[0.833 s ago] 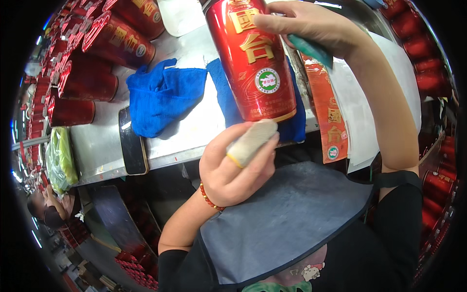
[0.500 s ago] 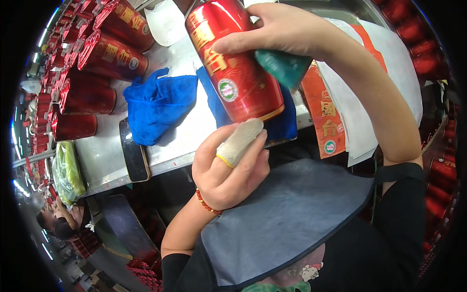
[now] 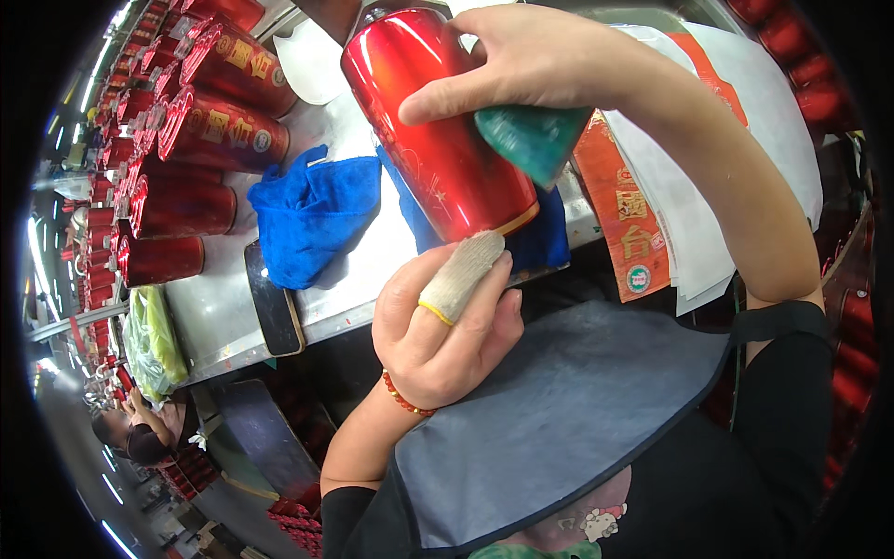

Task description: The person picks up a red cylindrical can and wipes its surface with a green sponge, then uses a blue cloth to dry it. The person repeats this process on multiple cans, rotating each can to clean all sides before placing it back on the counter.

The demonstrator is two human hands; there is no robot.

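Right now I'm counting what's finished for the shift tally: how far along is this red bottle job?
Looks done: red cylinders lie stacked at the bench's left. In hand: the right hand holds a red bottle tilted, with a green pad, while the left hand, wearing a fabric finger cot, touches its base. Left: label strips lie unused; how many bottles remain isn't visible.
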